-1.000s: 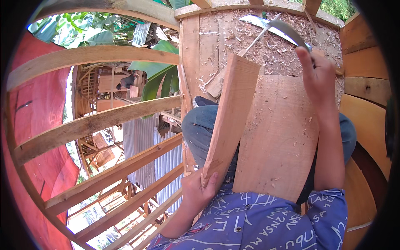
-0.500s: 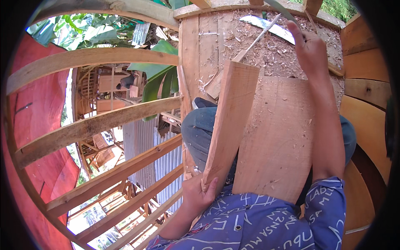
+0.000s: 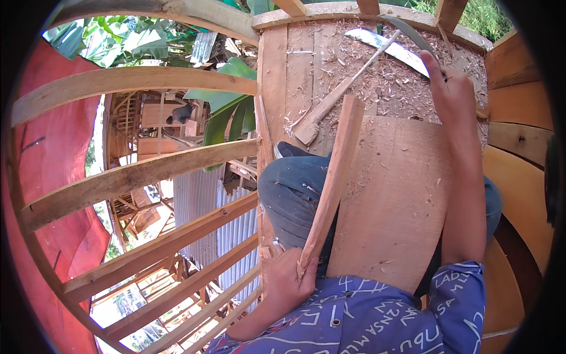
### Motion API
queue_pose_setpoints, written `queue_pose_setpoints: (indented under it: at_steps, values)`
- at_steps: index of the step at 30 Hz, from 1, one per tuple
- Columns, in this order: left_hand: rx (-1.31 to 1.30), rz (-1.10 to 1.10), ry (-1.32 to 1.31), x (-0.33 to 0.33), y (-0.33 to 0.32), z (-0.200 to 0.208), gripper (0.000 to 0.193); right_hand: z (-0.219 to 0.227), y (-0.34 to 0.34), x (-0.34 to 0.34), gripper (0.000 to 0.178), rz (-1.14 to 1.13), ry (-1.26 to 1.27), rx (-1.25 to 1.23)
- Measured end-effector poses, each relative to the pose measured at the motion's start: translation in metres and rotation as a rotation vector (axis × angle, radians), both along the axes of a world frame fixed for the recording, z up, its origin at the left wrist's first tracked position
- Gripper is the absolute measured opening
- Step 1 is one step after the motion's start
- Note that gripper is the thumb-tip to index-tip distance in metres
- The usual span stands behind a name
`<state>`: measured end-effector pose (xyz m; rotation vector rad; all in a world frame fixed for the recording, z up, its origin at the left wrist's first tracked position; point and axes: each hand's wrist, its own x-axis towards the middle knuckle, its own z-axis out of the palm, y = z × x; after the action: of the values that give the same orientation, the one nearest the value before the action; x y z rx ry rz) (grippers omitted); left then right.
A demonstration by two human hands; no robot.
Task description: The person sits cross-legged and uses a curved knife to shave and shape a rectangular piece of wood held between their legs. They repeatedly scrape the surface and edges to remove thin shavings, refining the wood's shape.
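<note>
My left hand [image 3: 289,277] is closed around the near end of a narrow wooden board [image 3: 333,183], which slants up and away over my lap with its edge toward me. In my right hand [image 3: 451,88] is a knife with a curved grey blade [image 3: 407,28], its handle hidden by my fingers. The blade points up and left, apart from the narrow board. A wide wooden plank [image 3: 392,200] lies across my lap, reaching from my shirt to the floor beyond. Past my right hand rests a long shiny blade [image 3: 383,47] on the floor.
Wood shavings [image 3: 401,88] cover the plank floor ahead. A stick with a broad end [image 3: 312,124] lies there near my shoe [image 3: 289,149]. Wooden rails [image 3: 141,168] run along the left side, with a drop beyond. A plank wall [image 3: 519,130] stands at the right.
The narrow board has turned in my left hand, so its edge shows instead of its broad face. My right hand with the knife has shifted slightly right and nearer.
</note>
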<state>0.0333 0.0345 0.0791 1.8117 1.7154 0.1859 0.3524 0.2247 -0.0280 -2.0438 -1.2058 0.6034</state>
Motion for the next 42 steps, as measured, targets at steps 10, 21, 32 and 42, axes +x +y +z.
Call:
queue_pose_setpoints:
  at_steps: [10, 21, 32, 42]
  values:
    - [0.026, -0.025, 0.028, 0.007, 0.007, 0.003, 0.014, 0.042, -0.067, -0.065, 0.06, 0.652, -0.215, 0.263]
    - [0.012, -0.038, -0.028, 0.009, -0.003, 0.0, 0.017, 0.036, -0.041, 0.016, 0.063, 0.064, -0.095, 0.114]
    - [-0.032, -0.01, -0.163, 0.009, -0.007, -0.003, 0.049, 0.052, -0.132, -0.064, 0.068, 0.624, -0.209, 0.064]
    - [0.018, -0.068, -0.168, 0.0, -0.016, -0.012, 0.052, 0.015, -0.104, -0.045, 0.07, 0.199, -0.28, 0.222]
